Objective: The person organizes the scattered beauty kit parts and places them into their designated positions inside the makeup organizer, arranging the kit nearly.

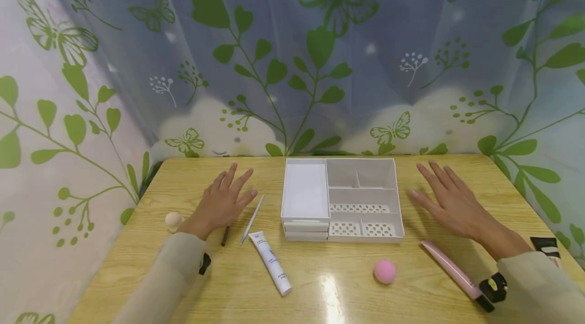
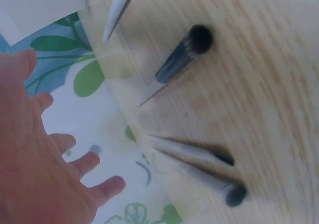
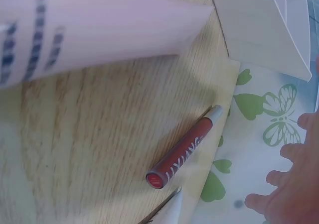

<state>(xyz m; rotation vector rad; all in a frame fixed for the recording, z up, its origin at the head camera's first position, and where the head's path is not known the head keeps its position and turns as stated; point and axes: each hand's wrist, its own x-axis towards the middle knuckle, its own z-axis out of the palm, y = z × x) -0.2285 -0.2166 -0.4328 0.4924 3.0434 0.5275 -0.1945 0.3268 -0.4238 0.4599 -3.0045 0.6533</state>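
Observation:
My left hand hovers over the table's left side, fingers spread, holding nothing. Beneath it, the left wrist view shows a dark-bristled makeup brush and two slimmer brush-like sticks, mostly hidden from the head view. A thin white pencil-like stick and a white tube with blue print lie to its right. My right hand is spread too and holds nothing, right of a white compartment organizer. Nearby lie a pink tube with a black cap and, in the right wrist view, a red lip gloss tube.
A pink ball sits in front of the organizer. At the far right lies a black-and-white tube; a cream rounded object is by the left wrist. Behind the wooden table hangs a leaf-patterned curtain.

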